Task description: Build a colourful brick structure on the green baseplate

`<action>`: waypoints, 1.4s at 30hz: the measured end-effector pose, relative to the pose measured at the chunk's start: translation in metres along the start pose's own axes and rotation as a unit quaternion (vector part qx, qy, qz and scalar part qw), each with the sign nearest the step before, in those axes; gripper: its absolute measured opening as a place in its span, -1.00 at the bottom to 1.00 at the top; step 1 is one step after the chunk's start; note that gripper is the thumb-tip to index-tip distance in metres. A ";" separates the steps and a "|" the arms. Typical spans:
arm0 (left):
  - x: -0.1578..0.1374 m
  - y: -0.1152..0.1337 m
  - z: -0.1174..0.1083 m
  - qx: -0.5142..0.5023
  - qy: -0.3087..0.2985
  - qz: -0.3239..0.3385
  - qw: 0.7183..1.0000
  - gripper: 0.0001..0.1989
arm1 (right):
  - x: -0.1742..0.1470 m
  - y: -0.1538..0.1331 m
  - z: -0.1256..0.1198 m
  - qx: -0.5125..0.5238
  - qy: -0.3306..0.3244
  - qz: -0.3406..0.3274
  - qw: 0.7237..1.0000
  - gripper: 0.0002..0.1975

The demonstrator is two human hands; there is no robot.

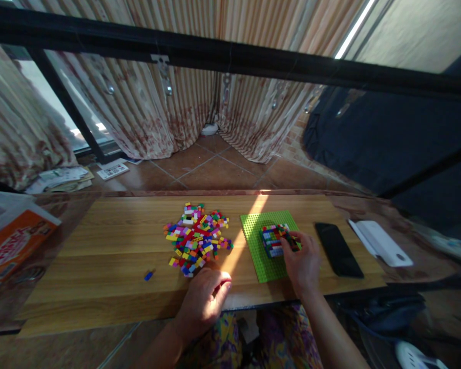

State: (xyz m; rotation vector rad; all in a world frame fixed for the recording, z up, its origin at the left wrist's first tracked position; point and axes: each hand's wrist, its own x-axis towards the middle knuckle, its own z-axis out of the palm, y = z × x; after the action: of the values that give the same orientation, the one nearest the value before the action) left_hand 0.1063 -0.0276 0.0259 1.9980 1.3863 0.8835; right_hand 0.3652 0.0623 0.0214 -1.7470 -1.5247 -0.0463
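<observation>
A green studded baseplate (259, 261) lies on the table, bearing a low block structure of coloured toy bricks (271, 241). My right hand (303, 259) is at the right side of this structure, thumb and fingers closed against its bricks. The fingers cover part of it, so any single loose brick between them is hidden. Resting by the table's front edge, my left hand (205, 297) is closed, with thumb and forefinger together. What it holds, if anything, cannot be seen. Just beyond it spreads a pile of loose toy bricks (200, 236) in many colours.
A blue brick (148, 276) lies apart on the wooden table (111, 246). To the right are a black phone (338, 249) and a white case-like object (382, 243). An orange and white package (15, 241) stands at the left. A dark metal bar (230, 54) crosses beyond the table.
</observation>
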 end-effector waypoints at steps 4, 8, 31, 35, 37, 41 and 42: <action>0.000 -0.001 0.001 0.005 0.002 0.002 1.000 -0.87 | -0.001 0.001 0.001 0.019 -0.012 0.026 0.999 -0.67; -0.001 -0.003 0.003 0.011 0.002 -0.001 1.000 -0.87 | 0.001 0.003 0.005 0.053 -0.030 0.067 0.996 -0.65; 0.000 -0.004 0.004 0.024 0.017 0.031 0.999 -0.89 | 0.008 0.000 0.004 0.125 -0.057 0.127 0.982 -0.59; -0.001 -0.005 0.005 0.024 0.017 0.030 0.999 -0.89 | 0.005 0.004 0.006 0.126 -0.058 0.131 0.982 -0.60; -0.001 -0.006 0.005 0.025 0.014 0.028 0.999 -0.88 | 0.002 0.007 0.008 0.129 -0.055 0.130 0.982 -0.60; -0.001 -0.006 0.005 0.027 0.007 0.024 0.999 -0.89 | -0.002 0.013 0.009 0.143 -0.051 0.115 0.982 -0.60; -0.001 -0.006 0.005 0.027 0.007 0.024 0.999 -0.89 | -0.002 0.014 0.009 0.148 -0.052 0.111 0.981 -0.60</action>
State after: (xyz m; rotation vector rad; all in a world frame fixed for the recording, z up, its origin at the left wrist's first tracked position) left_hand 0.1065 -0.0273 0.0180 2.0765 1.3887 0.8918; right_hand 0.3720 0.0665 0.0064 -1.6854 -1.3217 0.3716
